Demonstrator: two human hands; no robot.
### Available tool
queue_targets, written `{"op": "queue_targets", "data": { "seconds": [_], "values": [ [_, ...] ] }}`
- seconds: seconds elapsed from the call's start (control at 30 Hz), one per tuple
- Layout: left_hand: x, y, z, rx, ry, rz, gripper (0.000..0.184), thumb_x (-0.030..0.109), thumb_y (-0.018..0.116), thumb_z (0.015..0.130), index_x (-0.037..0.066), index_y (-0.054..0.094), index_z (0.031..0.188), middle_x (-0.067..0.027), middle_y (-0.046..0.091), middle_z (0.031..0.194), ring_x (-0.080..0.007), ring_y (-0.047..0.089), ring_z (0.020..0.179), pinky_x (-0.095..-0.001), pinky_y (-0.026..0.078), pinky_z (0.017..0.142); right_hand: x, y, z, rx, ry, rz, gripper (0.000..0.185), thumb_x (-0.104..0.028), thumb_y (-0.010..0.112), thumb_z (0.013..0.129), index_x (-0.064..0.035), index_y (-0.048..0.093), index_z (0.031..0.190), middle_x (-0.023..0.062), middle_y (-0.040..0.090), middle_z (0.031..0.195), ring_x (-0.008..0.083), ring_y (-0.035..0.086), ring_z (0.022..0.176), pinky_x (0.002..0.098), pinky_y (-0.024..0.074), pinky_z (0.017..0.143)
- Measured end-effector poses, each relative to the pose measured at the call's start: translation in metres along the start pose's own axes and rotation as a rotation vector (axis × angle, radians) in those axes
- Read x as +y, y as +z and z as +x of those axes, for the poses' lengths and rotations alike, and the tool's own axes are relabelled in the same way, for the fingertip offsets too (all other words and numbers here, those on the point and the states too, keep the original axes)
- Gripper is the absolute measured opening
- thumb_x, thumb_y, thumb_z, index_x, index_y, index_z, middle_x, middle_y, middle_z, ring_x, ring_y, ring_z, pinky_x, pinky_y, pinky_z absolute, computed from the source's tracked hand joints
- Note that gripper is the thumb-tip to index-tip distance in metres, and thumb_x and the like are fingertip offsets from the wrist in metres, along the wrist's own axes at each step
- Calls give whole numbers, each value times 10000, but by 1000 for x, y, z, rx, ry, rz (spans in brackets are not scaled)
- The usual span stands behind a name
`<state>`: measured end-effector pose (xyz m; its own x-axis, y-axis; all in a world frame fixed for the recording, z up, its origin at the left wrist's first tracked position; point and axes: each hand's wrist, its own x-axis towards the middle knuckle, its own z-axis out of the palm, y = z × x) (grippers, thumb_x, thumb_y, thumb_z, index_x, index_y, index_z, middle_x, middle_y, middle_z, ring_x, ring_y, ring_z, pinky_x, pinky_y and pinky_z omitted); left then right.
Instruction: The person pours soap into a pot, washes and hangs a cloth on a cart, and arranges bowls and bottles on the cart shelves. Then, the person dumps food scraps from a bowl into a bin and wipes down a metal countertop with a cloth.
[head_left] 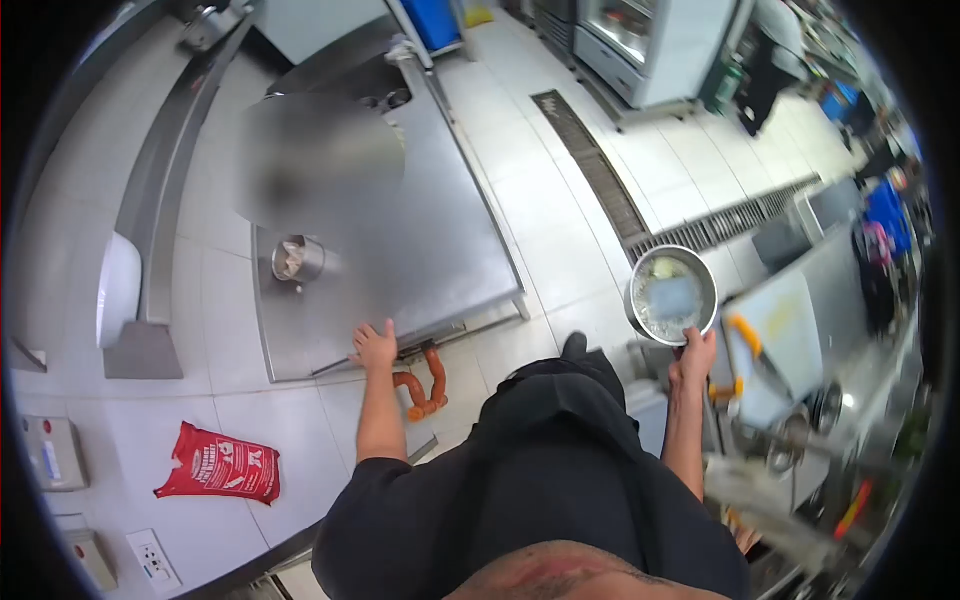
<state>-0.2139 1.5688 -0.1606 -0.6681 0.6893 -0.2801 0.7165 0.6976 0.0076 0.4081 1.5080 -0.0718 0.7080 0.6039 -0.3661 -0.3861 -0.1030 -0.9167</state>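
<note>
My right hand is closed at the near side of a round metal pot, held out over the floor. Clear, bubbly-looking liquid and a pale, bluish patch show inside it; I cannot tell whether the patch is a solid piece or a reflection. Whether my fingers grip a handle or the rim is hard to make out. Spread fingers show on my left hand, which holds nothing and is at the near edge of a steel worktable. A small metal pot with pale pieces inside stands on that table.
Orange pipes bend below the table's near edge. A red packet is at the lower left. At right, an orange-handled knife lies on a white cutting board. A floor drain crosses the tiles. Another person stands far right.
</note>
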Motion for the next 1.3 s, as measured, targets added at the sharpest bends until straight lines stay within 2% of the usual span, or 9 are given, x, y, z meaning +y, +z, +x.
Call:
{"op": "queue_targets", "data": {
  "seconds": [0.13,0.37,0.6,0.77,0.9,1.07,1.13,1.2,1.3],
  "values": [
    [41,1,14,-112,-187,101,1093,809,357,906,4,139,1613,-233,112,1682,-456,145,1533,-647,78,1216,-46,93,103,-98,27,24,220,2,591,809,-103,554,999,15,617,913,133,614,718,281,518,592],
    [99,-5,42,-239,-526,-64,1155,837,298,908,-27,-19,1606,-245,-28,1685,-462,50,1545,-628,74,1225,-100,246,268,-229,7,-96,204,-16,622,802,-97,548,974,6,598,880,129,596,741,296,511,598],
    [140,-15,73,-284,-834,-129,1097,805,345,917,12,60,1618,-215,74,1688,-434,164,1533,-633,167,1206,-131,391,397,-219,-26,-264,177,-46,629,821,-75,570,985,21,610,889,130,585,689,279,464,544],
    [161,8,113,-247,-1052,-276,1036,779,351,930,29,146,1616,-183,171,1678,-419,268,1505,-641,243,1174,-138,488,496,-300,-24,-245,189,-50,626,830,-72,571,1009,59,645,919,166,641,737,296,543,620],
    [249,-7,148,-242,-1139,-309,999,765,353,935,51,184,1615,-175,198,1672,-407,277,1502,-647,240,1171,-145,596,549,-351,-16,-254,178,-31,615,832,-79,560,994,52,641,911,149,632,706,278,528,576],
    [378,-25,183,-171,-1194,-266,948,742,347,952,88,192,1621,-136,198,1680,-394,287,1498,-653,210,1179,-117,746,632,-622,-35,-305,166,4,594,831,-73,553,972,45,642,899,141,639,688,269,528,548],
    [442,-53,202,-208,-1247,-312,910,727,344,963,119,199,1624,-121,188,1686,-386,275,1505,-649,192,1187,-107,809,649,-690,33,-357,171,16,584,833,-66,556,981,44,651,904,153,661,737,289,554,592],
    [464,-69,222,-198,-1276,-363,877,716,345,971,149,209,1626,-111,185,1689,-381,263,1512,-652,176,1192,-97,892,646,-828,83,-366,217,16,586,830,-50,568,1035,52,663,945,170,679,783,308,576,646],
    [499,-53,237,-181,-1307,-425,849,710,348,973,182,221,1625,-108,195,1687,-379,247,1520,-665,166,1188,-73,1004,632,-1002,77,-454,137,-6,605,848,-106,529,900,15,624,840,118,609,658,274,515,550]
  ]
}}
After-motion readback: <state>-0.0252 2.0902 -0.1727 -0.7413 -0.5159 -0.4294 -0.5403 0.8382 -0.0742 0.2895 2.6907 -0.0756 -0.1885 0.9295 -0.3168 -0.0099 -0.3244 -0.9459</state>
